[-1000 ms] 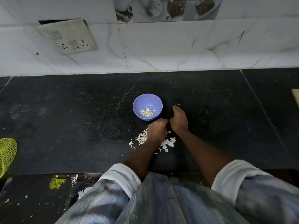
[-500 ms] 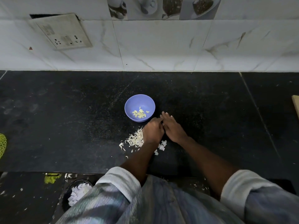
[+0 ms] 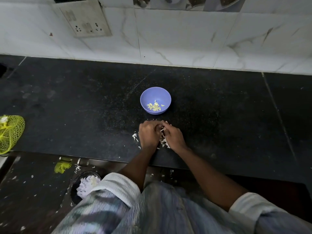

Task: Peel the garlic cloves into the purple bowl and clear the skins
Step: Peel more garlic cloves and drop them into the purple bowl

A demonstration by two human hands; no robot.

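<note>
A person's left hand (image 3: 148, 134) and right hand (image 3: 173, 137) are meeting over a heap of garlic skins (image 3: 163, 141) on the dark surface (image 3: 219, 115), just in front of the purple bowl (image 3: 155, 100). A second ago the two hands were bunched close by the bowl's near rim; now they are sitting a little farther back from it and are cupping the skins from both sides, so the heap that was lying spread beside the left hand is mostly hidden between them. That is suggesting the work is passing from peeling to gathering the waste.

Peeled cloves (image 3: 154, 106) are lying in a small cluster at the bottom of the bowl. The fingers of the left hand are curling inward, and the right hand's fingers (image 3: 166, 126) are bending toward them, the tips of both hands touching or nearly touching. Whether they are pinching a last clove or only skins cannot be told, since the hands are covering what lies between them.

A few loose flakes (image 3: 135, 136) are lying just left of the left hand, outside the cupped hands.
</note>
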